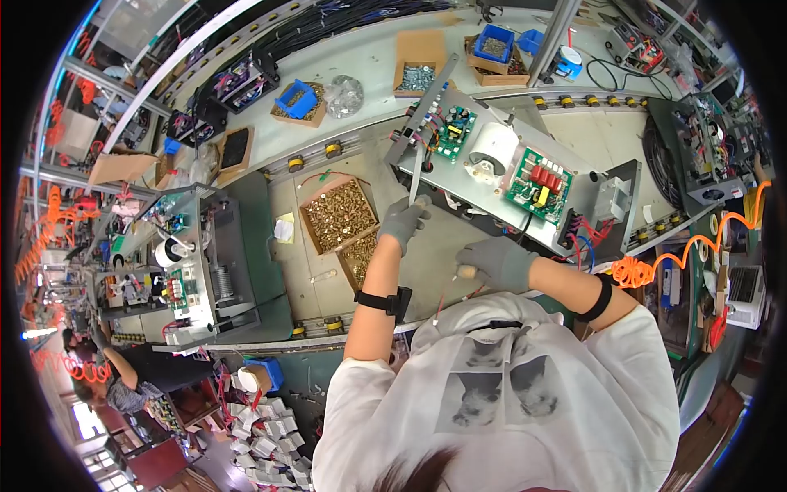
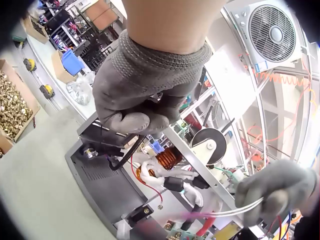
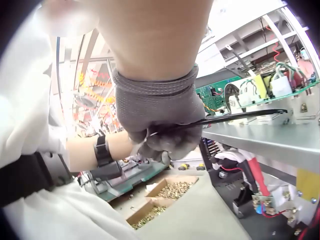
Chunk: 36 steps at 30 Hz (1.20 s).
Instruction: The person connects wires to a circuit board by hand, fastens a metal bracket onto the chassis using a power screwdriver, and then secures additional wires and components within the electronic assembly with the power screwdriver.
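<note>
Right hand (image 1: 496, 264), gloved, curls its fingers round thin white wires (image 2: 245, 210), near the chassis (image 1: 459, 179). Left hand (image 1: 404, 221), also gloved, has curled fingers at the chassis's edge; whether they grip anything, I cannot tell. Two green boards (image 1: 539, 187) and a white cylinder (image 1: 494, 148) sit on the chassis. Boxes of brass-coloured parts (image 1: 338, 215) lie beside the left hand.

Bright, diffuse light; white glare right of the left fingers (image 2: 135, 122) in the left wrist view, where the right hand (image 2: 275, 192) is motion-blurred. Head view edges bow, darkening to black.
</note>
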Motion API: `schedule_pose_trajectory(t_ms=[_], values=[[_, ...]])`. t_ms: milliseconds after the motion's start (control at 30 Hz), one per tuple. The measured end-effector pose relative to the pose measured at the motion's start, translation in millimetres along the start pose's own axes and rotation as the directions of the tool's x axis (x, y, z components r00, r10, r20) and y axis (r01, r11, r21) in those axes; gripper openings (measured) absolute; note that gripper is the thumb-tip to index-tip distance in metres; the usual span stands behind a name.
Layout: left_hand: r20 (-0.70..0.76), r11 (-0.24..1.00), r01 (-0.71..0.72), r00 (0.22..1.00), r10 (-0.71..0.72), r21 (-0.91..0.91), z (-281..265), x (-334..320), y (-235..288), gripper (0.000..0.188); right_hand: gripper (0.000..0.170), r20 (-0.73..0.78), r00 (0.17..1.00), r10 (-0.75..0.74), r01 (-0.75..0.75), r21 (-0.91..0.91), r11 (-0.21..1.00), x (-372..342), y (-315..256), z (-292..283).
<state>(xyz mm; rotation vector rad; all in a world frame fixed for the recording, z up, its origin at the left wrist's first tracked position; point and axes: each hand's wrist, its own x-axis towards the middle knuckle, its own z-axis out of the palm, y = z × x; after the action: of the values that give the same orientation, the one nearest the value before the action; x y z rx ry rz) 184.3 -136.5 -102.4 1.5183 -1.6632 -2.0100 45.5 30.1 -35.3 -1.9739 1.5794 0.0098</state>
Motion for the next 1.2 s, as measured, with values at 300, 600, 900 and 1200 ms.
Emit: schedule_pose_trajectory(t_ms=[300,600,900,1200], values=[[0.328,0.792,0.130,0.940,0.092,-0.597,-15.0,-4.2,-3.4,0.036,0.023,-0.704,0.693,0.155,-0.006,0.209,0.978,31.2,7.2,-14.5],[0.072,0.830,-0.238,0.946,0.315,-0.504,-2.9,15.8,-15.4,0.021,0.023,-0.757,0.610,0.233,-0.449,-0.088,0.889,52.0,11.2,-31.6],[-0.044,0.770,-0.348,0.921,0.386,-0.535,24.8,-5.2,8.8,0.019,0.022,-0.781,0.624,-0.007,-0.120,-0.105,0.987,69.9,14.7,-34.1],[-0.062,0.719,-0.336,0.923,0.379,-0.609,34.0,4.9,6.1,0.024,0.019,-0.793,0.603,-0.088,0.027,-0.090,0.996,70.9,31.3,-44.5]])
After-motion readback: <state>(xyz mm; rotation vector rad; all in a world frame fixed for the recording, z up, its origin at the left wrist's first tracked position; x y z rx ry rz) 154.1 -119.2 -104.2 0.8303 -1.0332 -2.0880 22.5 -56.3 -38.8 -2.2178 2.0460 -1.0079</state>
